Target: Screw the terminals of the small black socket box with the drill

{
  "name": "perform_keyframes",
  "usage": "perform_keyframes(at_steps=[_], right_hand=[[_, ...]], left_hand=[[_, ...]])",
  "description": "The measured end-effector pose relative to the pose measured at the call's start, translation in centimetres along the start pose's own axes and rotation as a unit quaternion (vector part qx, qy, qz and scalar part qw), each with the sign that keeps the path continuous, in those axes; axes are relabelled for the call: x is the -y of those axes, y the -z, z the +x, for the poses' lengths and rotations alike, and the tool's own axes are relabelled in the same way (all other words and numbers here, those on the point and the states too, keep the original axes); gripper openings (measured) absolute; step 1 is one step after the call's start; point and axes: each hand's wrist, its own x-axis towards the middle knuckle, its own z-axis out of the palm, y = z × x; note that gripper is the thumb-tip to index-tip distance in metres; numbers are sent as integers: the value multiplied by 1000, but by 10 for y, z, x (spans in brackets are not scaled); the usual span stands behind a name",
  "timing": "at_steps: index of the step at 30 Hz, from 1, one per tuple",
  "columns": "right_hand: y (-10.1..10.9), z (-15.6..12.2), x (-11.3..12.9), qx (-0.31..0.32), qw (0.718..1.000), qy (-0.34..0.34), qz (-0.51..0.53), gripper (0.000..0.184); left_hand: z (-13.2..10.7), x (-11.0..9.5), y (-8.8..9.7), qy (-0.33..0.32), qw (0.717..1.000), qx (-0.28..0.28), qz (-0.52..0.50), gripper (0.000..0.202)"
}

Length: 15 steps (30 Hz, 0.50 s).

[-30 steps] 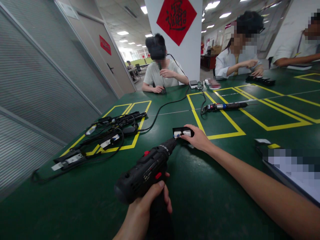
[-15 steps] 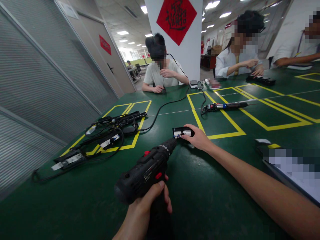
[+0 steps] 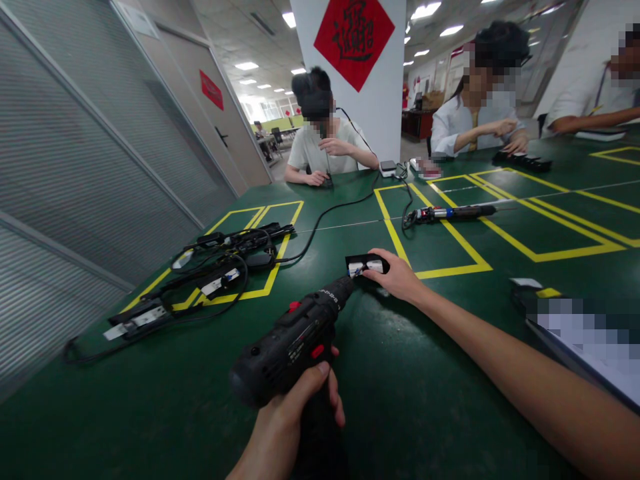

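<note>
The left hand grips one black drill at lower centre, aimed toward one small black case at the centre of the frame, pinched in the right hand. Three people sit at the desk, upper centre to upper right.

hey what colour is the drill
The drill is mostly black with red accents, best seen in the head view.
</note>
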Motion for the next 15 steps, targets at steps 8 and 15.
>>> perform_keyframes(at_steps=[8, 15], right_hand=[[-2, 0, 0, 3, 1000, 4, 0, 40], [-3, 0, -1, 3, 1000, 12, -6, 41]], left_hand=[[-1, -2, -2, -5, 1000, -1, -5, 53], [1, -1, 2, 1, 1000, 24, -3, 40]])
